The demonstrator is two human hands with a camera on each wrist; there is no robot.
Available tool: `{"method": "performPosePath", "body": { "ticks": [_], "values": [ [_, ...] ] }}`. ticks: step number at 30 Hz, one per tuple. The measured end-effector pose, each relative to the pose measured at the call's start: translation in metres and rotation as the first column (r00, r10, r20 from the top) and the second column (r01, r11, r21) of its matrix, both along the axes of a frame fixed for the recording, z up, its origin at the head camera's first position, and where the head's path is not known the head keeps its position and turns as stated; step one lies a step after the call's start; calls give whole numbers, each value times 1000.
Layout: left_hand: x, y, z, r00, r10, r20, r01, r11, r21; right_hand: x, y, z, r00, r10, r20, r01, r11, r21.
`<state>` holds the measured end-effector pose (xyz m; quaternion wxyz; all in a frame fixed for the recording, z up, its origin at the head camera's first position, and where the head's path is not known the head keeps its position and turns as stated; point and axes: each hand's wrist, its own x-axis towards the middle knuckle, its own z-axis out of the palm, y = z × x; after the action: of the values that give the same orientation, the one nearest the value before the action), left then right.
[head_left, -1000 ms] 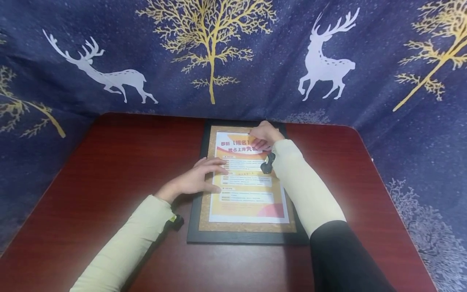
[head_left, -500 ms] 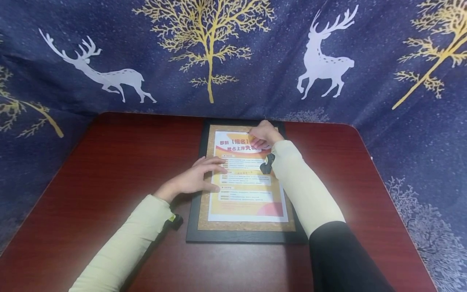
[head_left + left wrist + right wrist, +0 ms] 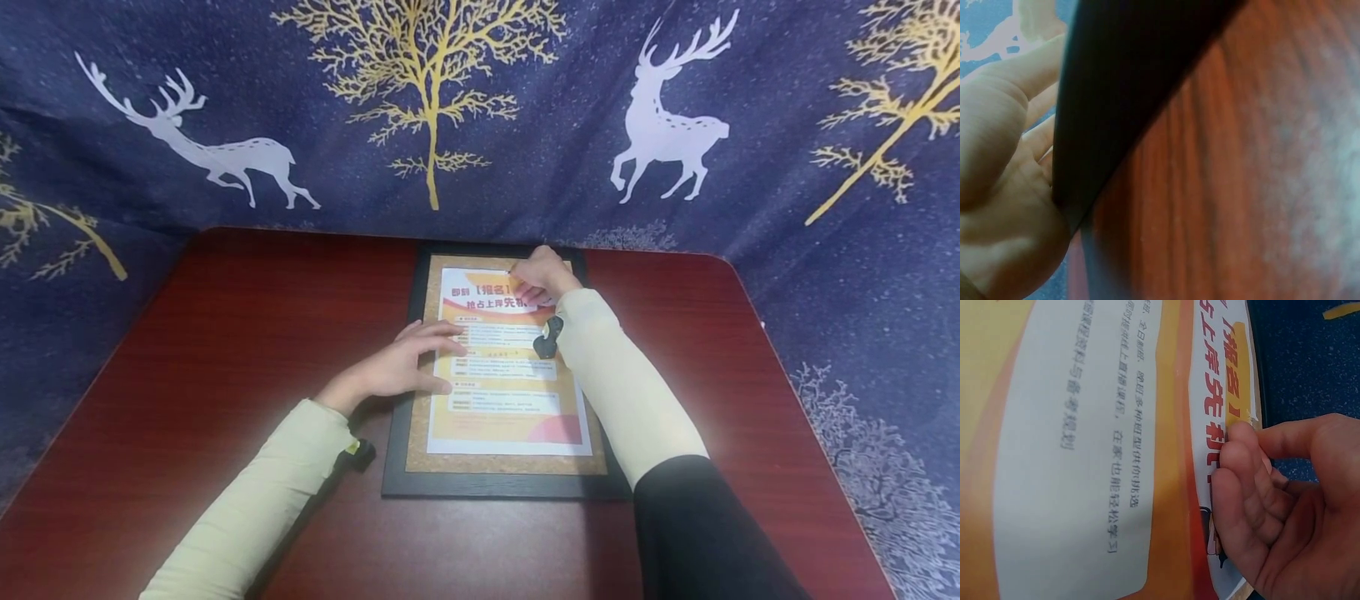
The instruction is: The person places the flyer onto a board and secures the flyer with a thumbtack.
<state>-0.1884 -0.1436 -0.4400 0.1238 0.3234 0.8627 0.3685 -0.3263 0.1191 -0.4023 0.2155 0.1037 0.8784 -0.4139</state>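
Observation:
A yellow, white and red printed poster lies on a cork board with a black frame. My left hand rests at the poster's left edge with its fingers spread; the left wrist view shows its palm beside the dark frame. At the poster's top edge, my right hand has its fingers curled, covering part of the red heading. In the right wrist view, thumb and forefinger of that hand pinch a small whitish pin-like piece, mostly hidden by the fingertips.
The board lies on a dark red wooden table, near its back edge. Behind hangs a blue cloth printed with white deer and golden trees. Small black devices are strapped at both wrists.
Both hands keep their places on the poster. Only a slight shift of the whole head view shows; the poster and board stay put.

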Motion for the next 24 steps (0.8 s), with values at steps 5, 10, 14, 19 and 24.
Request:
{"method": "performPosePath", "body": {
  "ticks": [5, 10, 14, 19, 24],
  "values": [
    [-1, 0, -1, 1000, -6, 5, 6, 1000, 8, 0, -1, -3, 999, -18, -32, 18, 1000, 11],
    [-3, 0, -2, 1000, -1, 20, 1, 1000, 13, 3, -2, -4, 998, -38, -59, 36, 999, -23],
    [-4, 1, -2, 999, 6, 41, -7, 1000, 4, 5, -2, -6, 995, -25, -93, 26, 1000, 2],
    [-5, 2, 1, 999, -10, 52, 11, 1000, -21, 5, 3, -14, 988, 5, -157, 0, 999, 34],
    [-3, 0, 7, 999, -40, 30, 42, 997, -62, 14, 9, -21, 970, 44, -237, -66, 994, -85]
  ]
}}
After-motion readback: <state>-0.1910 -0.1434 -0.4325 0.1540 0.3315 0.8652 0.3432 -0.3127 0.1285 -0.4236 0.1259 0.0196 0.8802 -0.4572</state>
